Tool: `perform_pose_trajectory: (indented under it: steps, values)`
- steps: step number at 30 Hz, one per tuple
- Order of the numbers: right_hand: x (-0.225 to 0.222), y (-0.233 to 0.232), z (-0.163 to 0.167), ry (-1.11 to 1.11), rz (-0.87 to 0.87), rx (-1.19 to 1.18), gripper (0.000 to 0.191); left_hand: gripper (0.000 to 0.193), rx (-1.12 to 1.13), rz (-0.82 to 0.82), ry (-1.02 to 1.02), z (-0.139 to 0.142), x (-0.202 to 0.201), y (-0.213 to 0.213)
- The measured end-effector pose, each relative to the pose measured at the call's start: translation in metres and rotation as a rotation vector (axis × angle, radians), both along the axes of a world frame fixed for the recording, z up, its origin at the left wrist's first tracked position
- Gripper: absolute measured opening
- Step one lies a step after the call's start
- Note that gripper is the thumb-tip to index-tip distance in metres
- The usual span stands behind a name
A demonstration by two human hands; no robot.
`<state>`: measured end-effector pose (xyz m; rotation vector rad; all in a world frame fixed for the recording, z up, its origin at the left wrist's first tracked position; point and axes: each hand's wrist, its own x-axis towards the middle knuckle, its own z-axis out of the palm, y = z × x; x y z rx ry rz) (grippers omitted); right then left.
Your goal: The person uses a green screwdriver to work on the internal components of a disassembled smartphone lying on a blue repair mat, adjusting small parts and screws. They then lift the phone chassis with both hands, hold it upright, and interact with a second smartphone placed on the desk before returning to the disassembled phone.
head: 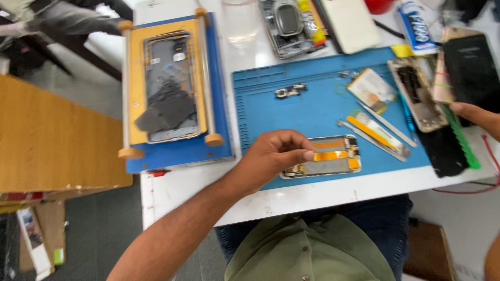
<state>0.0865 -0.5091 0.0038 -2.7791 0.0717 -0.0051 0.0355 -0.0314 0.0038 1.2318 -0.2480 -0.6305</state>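
The opened phone frame [324, 156] lies flat near the front edge of the blue work mat [312, 112], which sits on the white bench [333, 195]. Its back is already off, so the inside shows: a grey metal plate, an orange flex ribbon running across it, and small gold-coloured parts along the edges. No battery shows in it. Judging by this, the stripping is well along, while the frame itself is not yet put back together and loose parts are spread about.

The left hand [273, 156] rests at the frame's left end, fingers curled together with the thumb tip against the frame's edge; whether it pinches anything small I cannot tell. The right hand [476, 115] shows only in part at the right edge, touching a dark phone back [471, 70] there; its grip is hidden.

Just right of the frame lie a yellow pry tool [371, 132] and metal tweezers [386, 125]. Farther back on the mat sit a small loose component [290, 91] and another gold-rimmed phone shell [418, 93]. To the left, apart from the mat, a blue and yellow clamp stand [172, 88] holds another opened phone
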Motion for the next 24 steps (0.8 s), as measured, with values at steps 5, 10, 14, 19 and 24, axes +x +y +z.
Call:
perform_pose_trajectory:
  steps: [5, 10, 14, 19, 24]
  values:
    - [-0.026, -0.005, 0.007, -0.151, -0.257, 0.099, 0.067, 0.015, -0.038, 0.018, 0.064, 0.006, -0.002, 0.005]
    - [-0.041, -0.003, 0.009, -0.177, -0.255, 0.155, 0.069, 0.015, 0.026, 0.027, 0.124, 0.007, -0.001, 0.003]
    - [-0.048, -0.006, 0.0, -0.218, -0.115, 0.108, 0.071, 0.014, 0.011, 0.029, 0.136, 0.005, 0.0, 0.004]
    - [-0.047, -0.007, -0.005, -0.13, -0.166, 0.182, 0.064, 0.014, 0.015, 0.026, 0.125, 0.005, 0.0, 0.005]
    - [-0.045, -0.013, -0.011, -0.057, -0.173, 0.217, 0.05, 0.015, 0.016, 0.023, 0.112, 0.005, 0.0, 0.004]
